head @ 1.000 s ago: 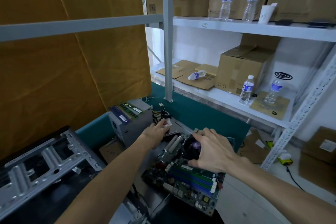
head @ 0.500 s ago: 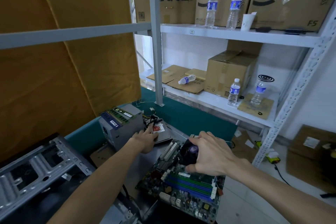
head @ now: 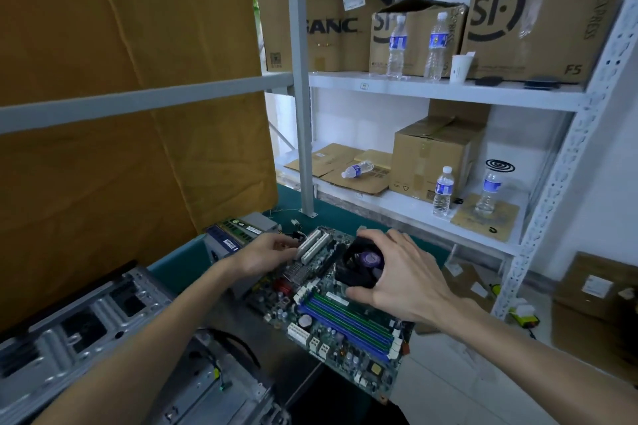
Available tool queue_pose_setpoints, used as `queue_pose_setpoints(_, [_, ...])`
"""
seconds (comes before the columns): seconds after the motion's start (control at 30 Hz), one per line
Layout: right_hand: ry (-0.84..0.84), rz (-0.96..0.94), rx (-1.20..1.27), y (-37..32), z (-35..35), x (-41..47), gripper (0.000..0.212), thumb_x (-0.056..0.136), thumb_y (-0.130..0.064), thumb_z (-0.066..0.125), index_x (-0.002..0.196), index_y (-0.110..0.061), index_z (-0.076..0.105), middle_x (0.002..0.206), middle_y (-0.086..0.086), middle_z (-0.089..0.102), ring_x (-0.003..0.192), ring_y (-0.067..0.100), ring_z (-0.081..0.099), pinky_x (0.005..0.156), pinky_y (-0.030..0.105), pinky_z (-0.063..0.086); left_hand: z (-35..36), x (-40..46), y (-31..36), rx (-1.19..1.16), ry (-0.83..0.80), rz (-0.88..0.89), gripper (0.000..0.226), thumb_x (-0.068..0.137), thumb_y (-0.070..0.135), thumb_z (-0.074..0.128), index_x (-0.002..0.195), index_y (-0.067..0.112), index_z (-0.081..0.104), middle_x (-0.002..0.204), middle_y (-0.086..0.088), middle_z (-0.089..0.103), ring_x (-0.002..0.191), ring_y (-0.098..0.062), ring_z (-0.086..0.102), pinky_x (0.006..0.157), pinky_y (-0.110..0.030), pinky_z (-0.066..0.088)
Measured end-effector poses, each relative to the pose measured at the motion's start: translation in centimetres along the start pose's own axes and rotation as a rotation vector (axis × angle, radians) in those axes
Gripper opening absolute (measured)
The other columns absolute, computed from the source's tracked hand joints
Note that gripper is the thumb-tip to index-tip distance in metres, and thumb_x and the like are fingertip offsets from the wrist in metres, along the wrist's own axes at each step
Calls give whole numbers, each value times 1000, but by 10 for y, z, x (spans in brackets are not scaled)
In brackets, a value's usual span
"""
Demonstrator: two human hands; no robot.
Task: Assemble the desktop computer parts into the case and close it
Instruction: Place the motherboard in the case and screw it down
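Two bare hands are on the green motherboard at this moment, and the board sits tilted, its near corner hanging out past the edge of the teal-covered worktable. The right hand is curled over the black CPU cooler fan with the purple centre label, thumb low on the near side, fingers wrapped round the far edge, a firm grip on it. The left hand is at the board's far left edge, fingers bent in beside the white expansion slots; whether it truly pinches the board edge or only touches it cannot be told from this angle. Blue and green memory slots run in a row just below the right hand's thumb.

Over to the lower left lies the open grey metal computer case, its perforated frame facing up, with a black cable looping across its inside. Behind the left hand stands a grey power supply box, with a green memory stick lying on top.

Background: a mustard-yellow cloth hangs on the left, and white metal shelving on the right carries brown cardboard boxes, several clear water bottles with blue labels and a white paper cup.
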State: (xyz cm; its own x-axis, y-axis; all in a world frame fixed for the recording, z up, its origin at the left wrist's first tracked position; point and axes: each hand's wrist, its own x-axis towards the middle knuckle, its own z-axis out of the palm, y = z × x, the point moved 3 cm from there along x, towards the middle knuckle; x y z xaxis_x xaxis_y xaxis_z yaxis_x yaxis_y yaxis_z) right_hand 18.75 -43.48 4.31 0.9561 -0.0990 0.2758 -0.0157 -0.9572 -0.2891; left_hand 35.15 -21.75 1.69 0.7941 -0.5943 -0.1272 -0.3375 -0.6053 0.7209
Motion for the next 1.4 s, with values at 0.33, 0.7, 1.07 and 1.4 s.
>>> queue_pose_setpoints(0.33, [-68,-255,134,-129,-13,-18,91,57,-88,60,135,-46,40,113,-11,49,110,16,51,81,36,45,-76,-167,-26,212,282,-58,28,101,35,61,122,18,69,95,11,69,77,2,64,69,-21,50])
queue_pose_setpoints(0.7, [-153,-456,26,-234,4,-63,91,65,-86,61,142,-40,40,123,-3,54,115,21,54,76,36,38,-83,-296,-92,248,318,-199,22,100,43,61,116,29,67,101,12,72,85,-2,68,78,-27,56])
queue_pose_setpoints(1.07, [-265,-402,-22,-293,14,-102,91,65,-82,67,139,-30,57,125,-4,67,116,25,62,76,35,45,-64,-342,-124,343,330,-253,18,96,33,69,111,23,71,104,8,72,94,-7,67,86,-27,56])
queue_pose_setpoints(1.4, [-225,-323,-127,-322,57,-99,72,68,-61,74,122,-19,55,112,7,68,111,32,59,71,38,39,-52,-343,-91,-298,156,-274,52,102,60,45,118,16,68,111,5,74,92,-13,74,76,-30,58])
